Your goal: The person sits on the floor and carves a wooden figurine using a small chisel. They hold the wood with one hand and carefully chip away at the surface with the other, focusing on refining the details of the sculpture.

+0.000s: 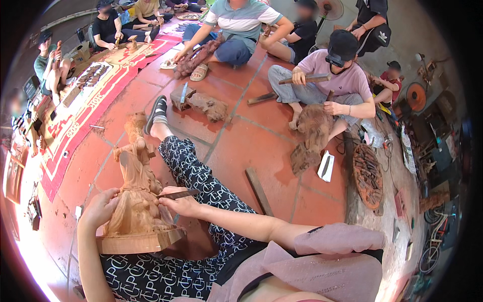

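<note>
Bracing the wooden statue (135, 194) upright by the lap (166, 274) w/ an open L hand (102, 205), R hand (181, 202) gripping the dark tool (180, 195), which could skid L-ward & gouge if the base (143, 242) rocks.

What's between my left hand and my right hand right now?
In the head view, the carved wooden statue stands between your left hand and your right hand, which holds a thin dark tool.

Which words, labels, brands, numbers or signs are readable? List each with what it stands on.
White letters repeated across the black trousers: legible, left uncopied.
White emblem on black fabric, upper right: brand left unnamed.
Anything else is too small or blurred to read.
</note>
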